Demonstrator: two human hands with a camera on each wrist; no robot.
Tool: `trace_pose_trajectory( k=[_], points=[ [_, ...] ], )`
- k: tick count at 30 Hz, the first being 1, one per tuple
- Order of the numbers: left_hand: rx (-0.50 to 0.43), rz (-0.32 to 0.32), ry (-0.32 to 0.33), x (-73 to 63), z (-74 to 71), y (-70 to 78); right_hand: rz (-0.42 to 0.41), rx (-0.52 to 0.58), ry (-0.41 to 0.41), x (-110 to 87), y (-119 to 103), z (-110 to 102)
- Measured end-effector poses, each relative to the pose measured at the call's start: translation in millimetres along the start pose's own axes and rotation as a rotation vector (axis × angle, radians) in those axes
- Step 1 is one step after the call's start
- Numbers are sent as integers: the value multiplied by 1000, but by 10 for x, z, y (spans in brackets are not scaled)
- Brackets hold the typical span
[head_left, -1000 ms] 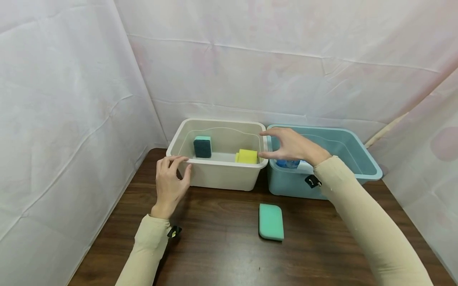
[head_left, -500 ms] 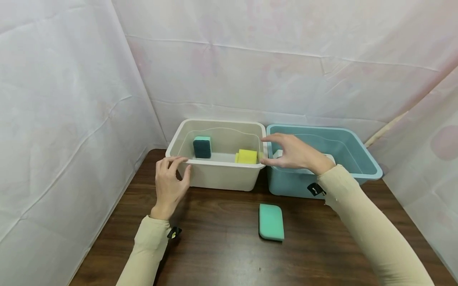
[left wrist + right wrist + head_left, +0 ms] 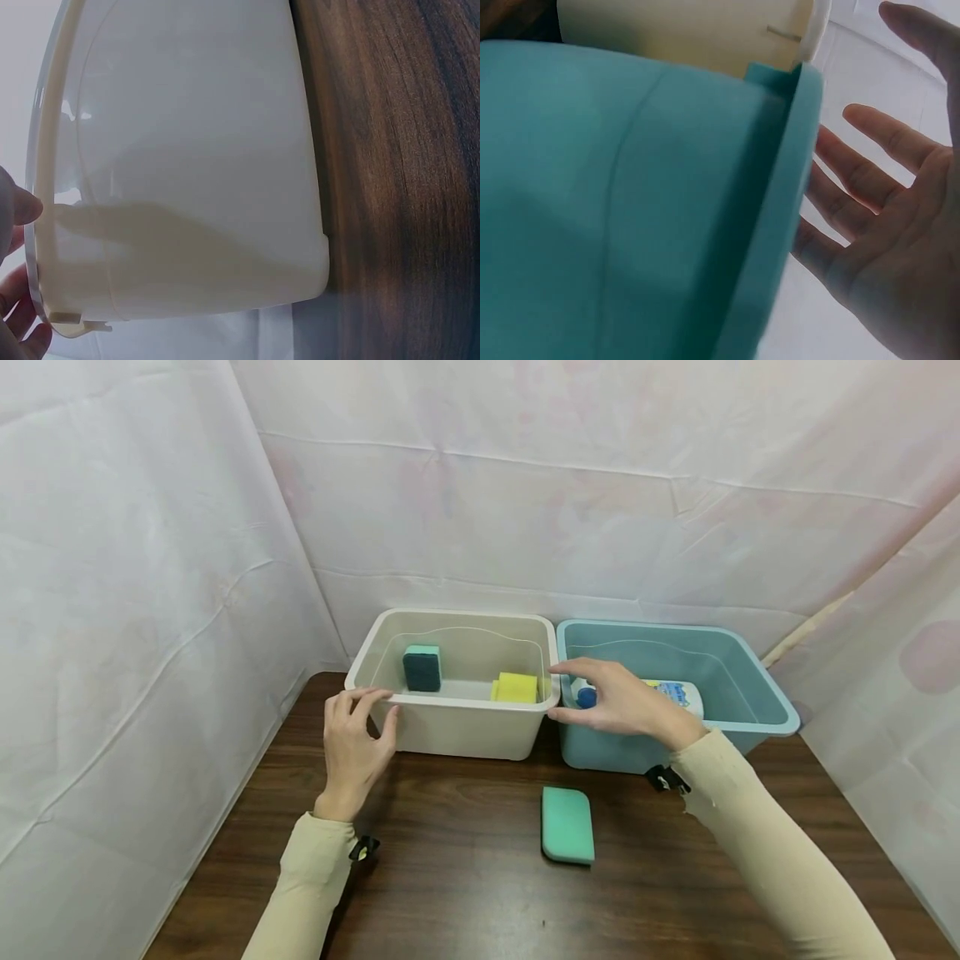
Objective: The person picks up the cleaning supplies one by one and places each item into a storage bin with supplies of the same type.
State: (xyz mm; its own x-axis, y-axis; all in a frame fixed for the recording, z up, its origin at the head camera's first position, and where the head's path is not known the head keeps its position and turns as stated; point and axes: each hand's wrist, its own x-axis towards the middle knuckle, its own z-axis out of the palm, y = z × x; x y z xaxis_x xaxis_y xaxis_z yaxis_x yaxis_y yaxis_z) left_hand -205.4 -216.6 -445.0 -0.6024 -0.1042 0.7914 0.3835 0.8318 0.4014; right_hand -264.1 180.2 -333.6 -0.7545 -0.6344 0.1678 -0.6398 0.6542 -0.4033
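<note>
My left hand [image 3: 352,743] rests its fingertips on the front left rim of a beige plastic bin [image 3: 461,727], thumb held apart in front of the wall. Inside that bin are a green sponge [image 3: 423,668] with a dark scouring face, standing on edge, and a yellow sponge or folded cloth [image 3: 517,687]. Over the front left of a blue bin [image 3: 750,727] hovers my right hand [image 3: 618,697], fingers spread and holding nothing. Beneath it lies a white bottle [image 3: 684,695] with a blue cap [image 3: 587,697], partly hidden by the hand.
A green sponge [image 3: 567,825] lies flat on the dark wooden table [image 3: 465,860] in front of the bins. The bins stand side by side against a pale curtain [image 3: 480,527], which also hangs at the left and right.
My right hand has shifted slightly toward me over the blue bin. The bottle in that bin has come more into view, lying on its side. The left hand has stayed at the rim.
</note>
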Motion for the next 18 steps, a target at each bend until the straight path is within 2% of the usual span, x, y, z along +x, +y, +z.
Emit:
trace_pose_trajectory(
  k=[18],
  points=[
    [-10, 0, 9, 13, 39, 8, 19, 23, 38, -210, -32, 112]
  ],
)
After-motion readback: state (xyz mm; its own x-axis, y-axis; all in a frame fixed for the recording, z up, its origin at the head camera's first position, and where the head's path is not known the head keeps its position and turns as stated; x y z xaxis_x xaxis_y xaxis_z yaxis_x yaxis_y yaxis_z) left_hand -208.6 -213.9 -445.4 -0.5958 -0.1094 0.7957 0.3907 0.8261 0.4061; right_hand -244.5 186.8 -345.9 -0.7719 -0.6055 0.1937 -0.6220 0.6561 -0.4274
